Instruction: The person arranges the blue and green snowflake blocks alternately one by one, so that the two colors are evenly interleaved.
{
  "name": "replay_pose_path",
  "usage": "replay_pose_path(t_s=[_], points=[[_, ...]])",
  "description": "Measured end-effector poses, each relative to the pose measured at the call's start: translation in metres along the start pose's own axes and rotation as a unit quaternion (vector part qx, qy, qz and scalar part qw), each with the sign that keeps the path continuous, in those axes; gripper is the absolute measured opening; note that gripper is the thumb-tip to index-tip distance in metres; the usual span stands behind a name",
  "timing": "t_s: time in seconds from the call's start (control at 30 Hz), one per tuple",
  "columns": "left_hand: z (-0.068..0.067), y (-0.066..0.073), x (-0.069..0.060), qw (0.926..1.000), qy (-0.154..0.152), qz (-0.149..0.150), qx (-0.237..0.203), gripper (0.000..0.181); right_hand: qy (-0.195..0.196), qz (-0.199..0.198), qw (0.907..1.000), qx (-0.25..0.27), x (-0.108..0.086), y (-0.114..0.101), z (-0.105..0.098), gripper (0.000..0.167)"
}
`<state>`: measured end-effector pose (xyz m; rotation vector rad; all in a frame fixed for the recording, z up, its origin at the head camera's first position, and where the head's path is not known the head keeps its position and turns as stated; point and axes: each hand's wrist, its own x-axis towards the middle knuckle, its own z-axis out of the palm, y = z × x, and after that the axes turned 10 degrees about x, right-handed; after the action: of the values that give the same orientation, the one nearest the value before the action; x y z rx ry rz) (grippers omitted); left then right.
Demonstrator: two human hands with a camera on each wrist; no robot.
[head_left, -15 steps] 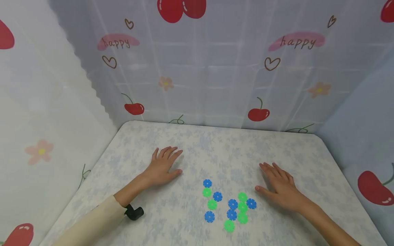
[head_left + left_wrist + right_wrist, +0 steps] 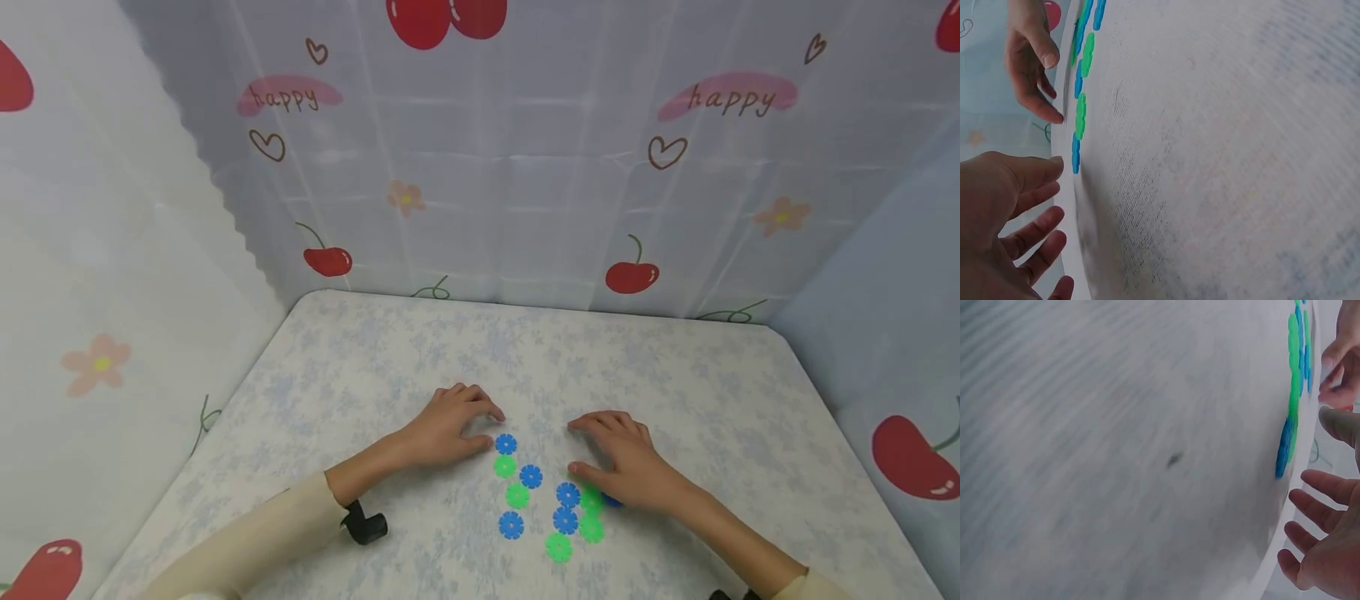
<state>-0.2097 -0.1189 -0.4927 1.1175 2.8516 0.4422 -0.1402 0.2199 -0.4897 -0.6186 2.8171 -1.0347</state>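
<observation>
Several flat, notched plastic discs in blue and green lie on the table. My left hand [image 2: 450,425] hovers beside the farthest blue disc [image 2: 506,444], its thumb and fingers apart and nothing between them. Just nearer lies a green disc [image 2: 505,466]. Over the right-hand cluster is my right hand [image 2: 630,467], fingers loosely bent and holding nothing; it partly hides a blue disc [image 2: 612,500] and a green disc [image 2: 592,500]. In the left wrist view a green disc [image 2: 1080,117] lies past the left thumb. A blue disc [image 2: 1284,449] shows near the right hand in the right wrist view.
The table [image 2: 360,350] has a pale, blue-mottled cover. Behind it hangs a curtain [image 2: 510,208] printed with cherries, hearts and "happy"; similar curtains close both sides. A black wrist device [image 2: 365,525] sits at the left sleeve.
Both hands have moved inward toward the discs, the left to the right and the right to the left. The right hand now covers part of the right cluster. The discs appear unmoved.
</observation>
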Motion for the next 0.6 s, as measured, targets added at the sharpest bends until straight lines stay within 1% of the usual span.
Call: replay_pose_path(t_s=[0.1,0.17,0.27,0.33,0.47,0.6], points=[[0.001,0.006,0.006,0.9997,-0.007,0.012,-0.022,0.028,-0.014,-0.004,0.9999,0.008,0.005,-0.009,0.005,0.052],[0.002,0.009,0.01,0.999,-0.017,0.019,-0.036,0.025,-0.022,-0.002,0.9997,0.014,0.008,-0.013,0.008,0.05],[0.003,0.012,0.015,0.9981,-0.035,0.026,-0.044,0.02,-0.029,0.0,0.9994,0.017,0.01,-0.017,0.011,0.047],[0.003,0.014,0.018,0.9979,-0.044,0.025,-0.04,0.017,-0.033,0.001,0.9993,0.019,0.012,-0.019,0.012,0.047],[0.002,0.014,0.02,0.9979,-0.049,0.018,-0.039,0.016,-0.041,-0.007,0.9988,0.025,0.014,-0.024,0.013,0.046],[0.001,0.012,0.02,0.9966,-0.044,0.007,-0.07,0.018,-0.047,-0.015,0.9982,0.035,0.02,-0.028,0.015,0.04]])
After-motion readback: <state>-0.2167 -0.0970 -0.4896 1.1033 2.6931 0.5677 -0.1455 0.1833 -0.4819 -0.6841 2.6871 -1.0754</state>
